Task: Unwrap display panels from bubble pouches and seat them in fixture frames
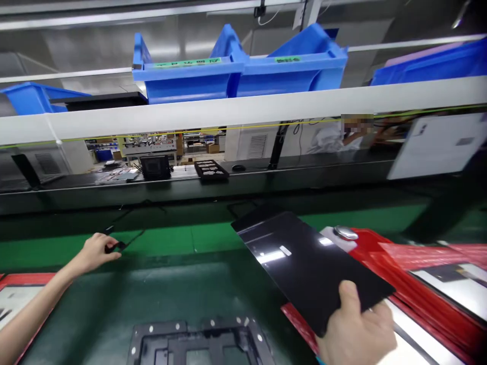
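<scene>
My right hand (355,327) grips a glossy black screen panel (304,258) by its near right corner, thumb on top. The panel is tilted, reflects the ceiling lights and carries a small white label. At the left, my left hand (95,253) pinches a small black cable end (114,247) above the green strip, and a thin dark lead runs from it to the right. Between my hands, at the near edge, lies a black fixture frame (198,334) with recesses and round light dots; its lower part is cut off by the picture edge.
Red padded sheets (426,294) with pale panels lie at the right, beside a round metal knob (345,232). Another red-edged panel (19,294) is at the left. Blue bins (190,81) stand on the white shelf (228,111) overhead. Behind it sits a person (338,139).
</scene>
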The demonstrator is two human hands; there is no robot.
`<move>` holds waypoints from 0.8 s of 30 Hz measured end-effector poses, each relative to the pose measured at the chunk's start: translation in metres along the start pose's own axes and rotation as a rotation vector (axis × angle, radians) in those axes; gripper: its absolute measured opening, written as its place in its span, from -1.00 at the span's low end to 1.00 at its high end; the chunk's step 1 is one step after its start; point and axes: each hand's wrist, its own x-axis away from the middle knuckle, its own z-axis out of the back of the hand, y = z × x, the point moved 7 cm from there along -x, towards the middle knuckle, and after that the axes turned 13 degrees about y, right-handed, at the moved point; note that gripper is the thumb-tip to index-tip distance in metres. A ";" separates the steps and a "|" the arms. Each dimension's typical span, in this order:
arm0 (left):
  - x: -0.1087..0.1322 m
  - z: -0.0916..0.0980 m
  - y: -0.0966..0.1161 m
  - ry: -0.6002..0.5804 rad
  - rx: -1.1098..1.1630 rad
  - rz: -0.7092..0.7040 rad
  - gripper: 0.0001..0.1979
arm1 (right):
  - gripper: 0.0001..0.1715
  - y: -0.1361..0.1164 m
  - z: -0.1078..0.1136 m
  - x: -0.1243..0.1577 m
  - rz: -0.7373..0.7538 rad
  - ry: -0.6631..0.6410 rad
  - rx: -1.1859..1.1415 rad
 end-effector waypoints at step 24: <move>0.097 -0.056 0.177 -0.323 0.093 -0.415 -0.53 | -0.42 -0.006 0.009 -0.006 -0.015 0.020 -0.065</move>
